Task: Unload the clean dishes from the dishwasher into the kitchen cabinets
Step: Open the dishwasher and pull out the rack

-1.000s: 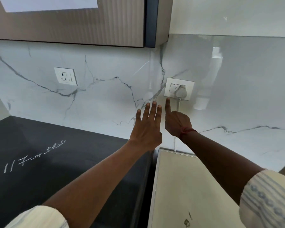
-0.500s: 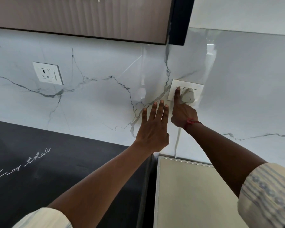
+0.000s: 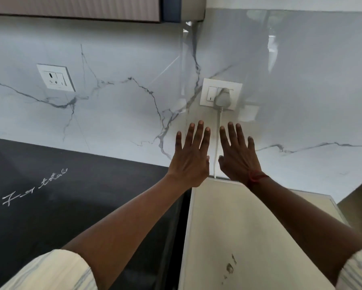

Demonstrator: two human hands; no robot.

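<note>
Right now both hands are raised flat below the switched socket plate (image 3: 211, 93), backs to the camera. The left hand (image 3: 189, 162) is down-left of that plate and the right hand (image 3: 237, 162) directly beneath it. All the fingers (image 3: 199, 135) are straight, slightly spread and released, grasping nothing; whether they touch the marble backsplash (image 3: 123, 114) cannot be told. A grey plug (image 3: 223, 98) sits in the plate, and its white cord (image 3: 218, 118) drops between the two hands to the cream appliance top (image 3: 238, 227) below. Small dark marks near that top's front edge are too blurred to read. A red thread (image 3: 256, 177) circles the right wrist. Down-left of the plate lies the dark surface (image 3: 81, 216), bearing pale handwriting (image 3: 29, 191) that is not legible. Far left of the plate is a second socket (image 3: 56, 78). The wall cabinet (image 3: 71, 7) hangs up-left of the plate, its door closed.
</note>
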